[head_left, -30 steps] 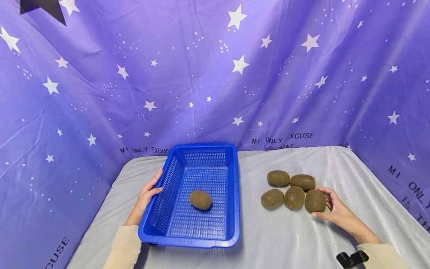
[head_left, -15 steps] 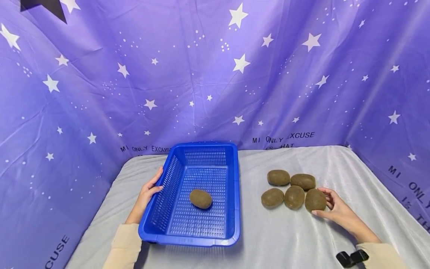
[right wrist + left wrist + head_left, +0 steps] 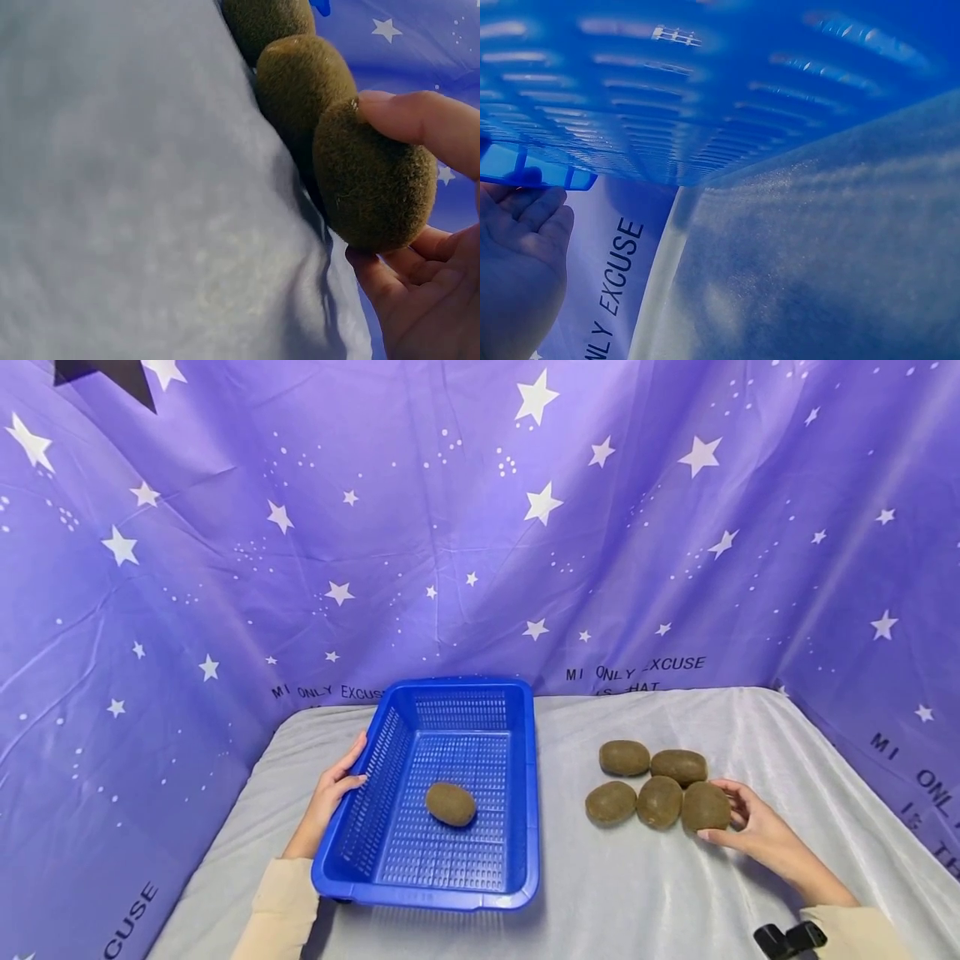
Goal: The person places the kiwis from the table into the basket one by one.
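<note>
A blue plastic basket [image 3: 534, 793] with slotted walls stands left of centre, with one brown kiwi [image 3: 451, 804] lying on its floor. At its left side my left hand [image 3: 327, 793] holds the rim. The left wrist view shows the fingers of that hand [image 3: 521, 262] beneath the rim, under the slotted wall. On the right, my right hand [image 3: 750, 827] pinches the rightmost kiwi [image 3: 705, 807] of a cluster between thumb and fingers. In the right wrist view this fuzzy kiwi [image 3: 375, 180] touches or nearly touches its neighbour [image 3: 304, 86].
Beside the held kiwi lie more kiwis: a front one [image 3: 660, 802], another front one [image 3: 611, 802], and two behind, left [image 3: 624, 757] and right [image 3: 678, 767]. A grey cloth [image 3: 600, 893] covers the table. A purple star-patterned curtain [image 3: 450, 527] encloses the back and sides.
The whole head view has shifted very slightly. Both hands, the basket and the kiwis keep their places relative to each other.
</note>
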`<state>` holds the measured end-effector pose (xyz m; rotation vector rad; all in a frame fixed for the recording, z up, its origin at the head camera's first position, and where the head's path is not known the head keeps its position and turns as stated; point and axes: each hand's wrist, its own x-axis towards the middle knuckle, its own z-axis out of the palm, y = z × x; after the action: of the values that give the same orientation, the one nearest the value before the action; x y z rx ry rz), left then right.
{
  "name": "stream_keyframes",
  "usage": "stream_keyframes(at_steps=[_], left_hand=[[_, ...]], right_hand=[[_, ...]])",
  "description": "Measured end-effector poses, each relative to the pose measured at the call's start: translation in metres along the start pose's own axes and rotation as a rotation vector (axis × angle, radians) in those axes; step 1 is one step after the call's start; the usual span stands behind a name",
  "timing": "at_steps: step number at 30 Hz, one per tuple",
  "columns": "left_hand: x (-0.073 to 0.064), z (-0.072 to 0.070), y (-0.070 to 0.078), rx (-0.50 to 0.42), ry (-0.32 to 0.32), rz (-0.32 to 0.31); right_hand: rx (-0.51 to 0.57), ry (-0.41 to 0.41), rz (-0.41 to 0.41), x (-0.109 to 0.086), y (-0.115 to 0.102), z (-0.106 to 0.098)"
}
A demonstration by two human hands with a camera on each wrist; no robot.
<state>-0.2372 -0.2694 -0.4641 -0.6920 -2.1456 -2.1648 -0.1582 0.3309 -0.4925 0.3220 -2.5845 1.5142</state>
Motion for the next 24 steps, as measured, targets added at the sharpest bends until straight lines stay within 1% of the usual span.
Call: stream_keyframes(at_steps=[3,6,8,15,18,24], left_hand=[[0.001,0.0,0.0,-0.002,0.003,-0.007],[0.001,0.0,0.001,-0.012,0.007,-0.017],[0.001,0.001,0.001,-0.007,0.006,-0.008],[-0.001,0.002,0.002,-0.021,0.007,-0.022],[-0.001,0.002,0.001,-0.015,0.013,-0.015],[0.0,0.001,0.0,-0.024,0.003,-0.012]], right_hand=[[-0.032,0.002,-0.007,0.0,-0.006,-0.001],[-0.048,0.011,-0.037,0.001,-0.01,-0.001],[-0.054,0.014,-0.054,0.002,-0.011,-0.001],[-0.059,0.003,-0.034,0.003,-0.019,-0.003],[-0.068,-0.002,-0.042,0.004,-0.024,-0.002],[-0.065,-0.009,-0.068,0.008,-0.04,0.002]])
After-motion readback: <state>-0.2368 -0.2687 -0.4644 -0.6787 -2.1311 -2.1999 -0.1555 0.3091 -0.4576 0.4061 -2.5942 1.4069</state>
